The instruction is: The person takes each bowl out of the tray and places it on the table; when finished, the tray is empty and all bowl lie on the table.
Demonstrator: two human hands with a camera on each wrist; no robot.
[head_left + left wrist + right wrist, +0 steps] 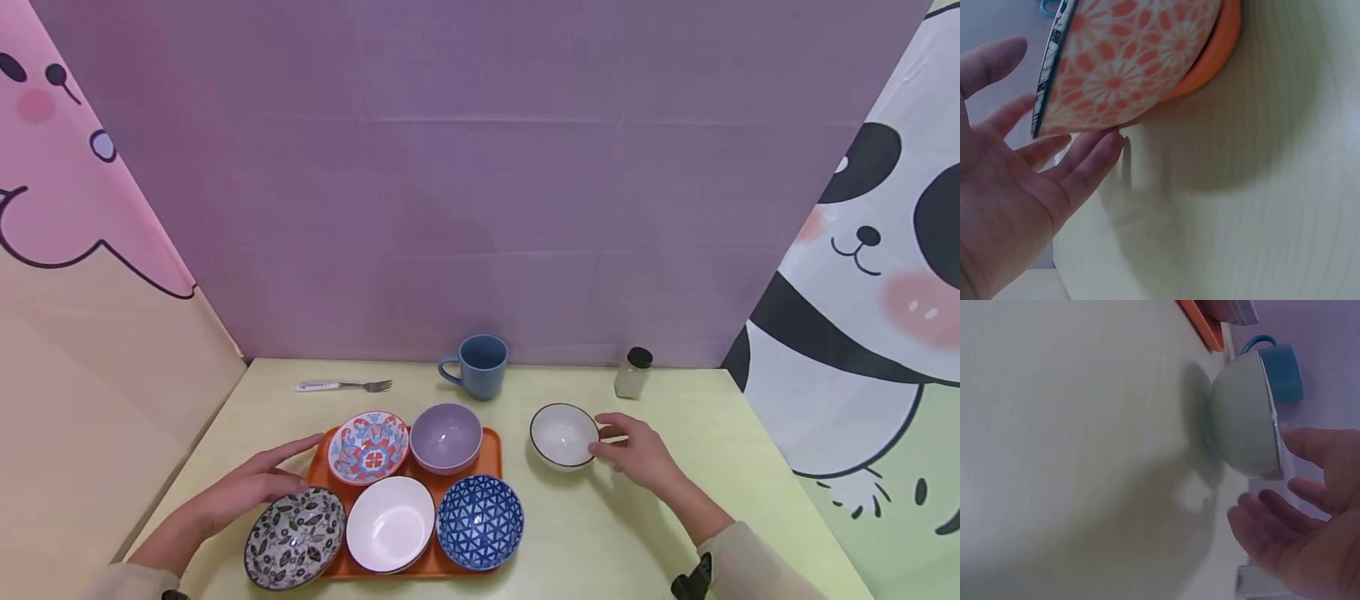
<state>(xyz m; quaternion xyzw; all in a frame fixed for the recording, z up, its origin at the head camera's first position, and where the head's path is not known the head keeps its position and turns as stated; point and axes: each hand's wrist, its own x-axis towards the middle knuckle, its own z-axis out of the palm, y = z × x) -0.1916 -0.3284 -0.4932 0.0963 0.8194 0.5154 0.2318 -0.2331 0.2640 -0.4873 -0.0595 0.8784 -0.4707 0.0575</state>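
Note:
In the head view my left hand (pixel 243 492) is beside a black-and-white leaf-patterned bowl (pixel 294 540). The left wrist view shows that bowl's orange flower-patterned outside (pixel 1129 69), fingers spread near its side and the thumb apart from it. My right hand (pixel 637 450) is at the right edge of a white bowl with a dark rim (pixel 564 435), which stands on the table. From the right wrist, the thumb reaches that bowl's rim (pixel 1275 419); the other fingers are loosely spread, apart from its wall. Whether the thumb touches is hard to tell.
An orange tray (pixel 491 454) bears a red-and-blue patterned bowl (pixel 368 448), a purple bowl (pixel 446 437), a white bowl (pixel 391 524) and a blue triangle-patterned bowl (pixel 480 522). Behind are a fork (pixel 345 386), a blue mug (pixel 482 367) and a black-capped jar (pixel 633 374).

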